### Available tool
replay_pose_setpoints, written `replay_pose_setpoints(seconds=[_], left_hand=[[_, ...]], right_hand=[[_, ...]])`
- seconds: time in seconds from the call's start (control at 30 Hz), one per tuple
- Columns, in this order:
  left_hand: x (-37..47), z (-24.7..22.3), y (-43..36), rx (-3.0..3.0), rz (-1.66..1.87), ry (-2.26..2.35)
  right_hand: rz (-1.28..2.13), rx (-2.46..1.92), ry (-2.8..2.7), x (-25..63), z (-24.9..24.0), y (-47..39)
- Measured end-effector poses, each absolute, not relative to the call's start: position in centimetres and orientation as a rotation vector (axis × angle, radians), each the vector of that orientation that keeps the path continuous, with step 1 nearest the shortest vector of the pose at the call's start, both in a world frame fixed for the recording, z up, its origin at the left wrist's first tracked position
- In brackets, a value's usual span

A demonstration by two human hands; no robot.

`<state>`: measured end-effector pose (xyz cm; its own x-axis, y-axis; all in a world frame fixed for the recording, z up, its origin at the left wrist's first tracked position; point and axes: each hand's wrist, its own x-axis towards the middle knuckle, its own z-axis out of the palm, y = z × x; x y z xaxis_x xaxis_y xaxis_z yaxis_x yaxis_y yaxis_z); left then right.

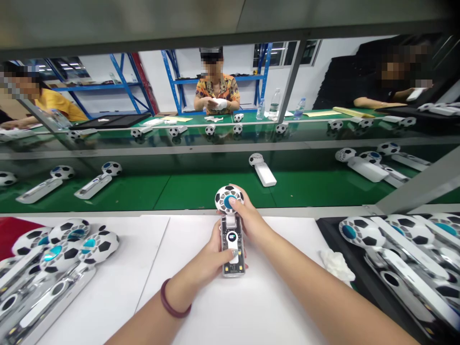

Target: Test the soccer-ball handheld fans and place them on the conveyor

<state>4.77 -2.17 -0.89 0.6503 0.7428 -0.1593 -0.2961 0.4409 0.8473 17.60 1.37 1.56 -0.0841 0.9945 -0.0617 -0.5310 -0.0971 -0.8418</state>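
Note:
Between my hands is a handheld fan [233,239] with a football-patterned head and a clear-fronted handle. Its small round display is lit and appears to read 100. My left hand [212,254] wraps round the handle, the thumb lying on the white strip below the display. My right hand [247,213] grips the ball head from the right, its thumb on the blue disc at the centre. The fan stands head-away from me above the white work surface [194,306]. Some of my fingers are hidden behind it.
Several similar fans [72,258] lie piled at the left; more fill a black tray [395,268] at the right beside a crumpled white cloth [338,266]. Single fans [264,172] rest on the green conveyor belt [201,184]. A co-worker [216,91] sits opposite; metal posts frame the line.

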Motion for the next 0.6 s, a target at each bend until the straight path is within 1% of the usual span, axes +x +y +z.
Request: replay_pose_setpoints(seconds=[0.17, 0.27, 0.4, 0.6], left_hand=[[4.4, -1.8, -1.7, 0.938, 0.679, 0.568], [4.1, -2.3, -1.6, 1.015, 0.623, 0.576], [3.8, -2.4, -1.7, 1.063, 0.583, 0.562], [3.8, -2.2, -1.8, 1.068, 0.615, 0.573]], right_hand=[[1.853, -0.872, -0.983, 18.8, 1.2, 1.2], [2.014, -0.784, -1.1, 19.5, 0.9, 1.2], [2.059, -0.688, -1.091, 19.6, 0.7, 1.4], [2.075, -0.759, -1.072, 19.2, 1.2, 0.9]])
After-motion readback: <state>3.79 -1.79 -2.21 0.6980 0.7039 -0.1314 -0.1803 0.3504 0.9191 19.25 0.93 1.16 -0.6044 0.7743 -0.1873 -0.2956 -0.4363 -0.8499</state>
